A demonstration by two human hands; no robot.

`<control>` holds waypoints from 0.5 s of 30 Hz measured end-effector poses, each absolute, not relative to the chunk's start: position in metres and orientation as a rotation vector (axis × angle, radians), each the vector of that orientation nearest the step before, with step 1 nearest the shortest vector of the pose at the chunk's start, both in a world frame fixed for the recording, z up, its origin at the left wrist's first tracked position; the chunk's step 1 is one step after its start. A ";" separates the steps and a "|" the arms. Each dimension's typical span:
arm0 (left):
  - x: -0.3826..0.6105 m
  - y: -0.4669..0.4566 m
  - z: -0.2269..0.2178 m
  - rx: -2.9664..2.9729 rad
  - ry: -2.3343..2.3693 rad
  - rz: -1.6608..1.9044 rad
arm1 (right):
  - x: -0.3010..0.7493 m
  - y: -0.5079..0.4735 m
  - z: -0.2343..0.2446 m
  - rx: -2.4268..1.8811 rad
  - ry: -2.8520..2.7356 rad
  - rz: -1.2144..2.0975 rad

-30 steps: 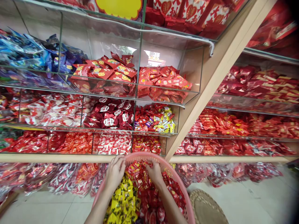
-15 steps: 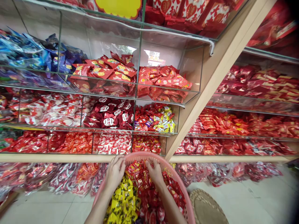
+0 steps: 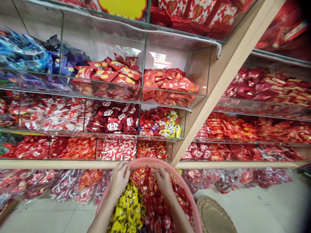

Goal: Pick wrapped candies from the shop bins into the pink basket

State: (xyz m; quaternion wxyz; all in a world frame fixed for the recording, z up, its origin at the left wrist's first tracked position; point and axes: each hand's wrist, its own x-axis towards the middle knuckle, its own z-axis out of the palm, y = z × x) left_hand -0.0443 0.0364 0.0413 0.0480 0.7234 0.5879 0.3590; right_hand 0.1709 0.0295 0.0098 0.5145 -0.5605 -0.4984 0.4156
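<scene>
Bottom centre of the frame: a pink basket (image 3: 191,207), close below the camera, heaped with red sweets (image 3: 157,207) on the right and yellow sweets (image 3: 127,210) on the left. Seemingly sorted by colour, in two heaps side by side rather than mixed.

Left hand (image 3: 120,179): back up, near the basket's far rim at the seam between yellow and red, fingers bent down into the wrappers. Fingertips buried, so impossible to tell whether closed on a sweet or merely pressed onto the pile.

Right hand (image 3: 163,181): near the left one but apart from it, with a ridge of red sweets between. Likewise curled, fingertips sunk among the red wrappers; grip not to be made out either. Both forearms reaching in from the bottom edge, over the load.

Above, across the middle and left: clear bins (image 3: 145,97) stepped in tiers, lower ones further forward, likely for showing every row from above. Dark red packets (image 3: 114,119) mid-frame, mixed red and yellow sweets (image 3: 160,124) to the right of them, blue packets (image 3: 29,55) at upper left, a yellow label (image 3: 123,6) at the top edge. Wooden upright (image 3: 218,90) slanting right of centre, more red stock beyond. Bagged sweets (image 3: 68,186) along the floor, under the lowest shelf board. Lower right, just beside the basket: a woven round seat (image 3: 213,216) on pale tiles.
</scene>
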 end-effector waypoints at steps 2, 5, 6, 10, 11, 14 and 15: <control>-0.044 0.036 0.042 2.205 1.780 1.097 | 0.164 0.029 0.014 -1.324 -1.214 1.000; -0.044 0.036 0.044 2.201 1.778 1.107 | 0.152 0.027 0.016 -1.325 -1.190 1.030; -0.044 0.036 0.044 2.199 1.779 1.111 | 0.148 0.027 0.016 -1.324 -1.175 1.047; -0.044 0.035 0.045 2.193 1.785 1.090 | 0.135 0.029 0.009 -1.310 -1.170 1.023; -0.044 0.035 0.045 2.194 1.786 1.084 | 0.132 0.030 0.007 -1.307 -1.175 0.993; -0.044 0.036 0.044 2.198 1.779 1.085 | 0.127 0.033 0.000 -1.287 -1.170 0.946; -0.044 0.036 0.044 2.199 1.776 1.088 | 0.127 0.033 -0.002 -1.276 -1.160 0.950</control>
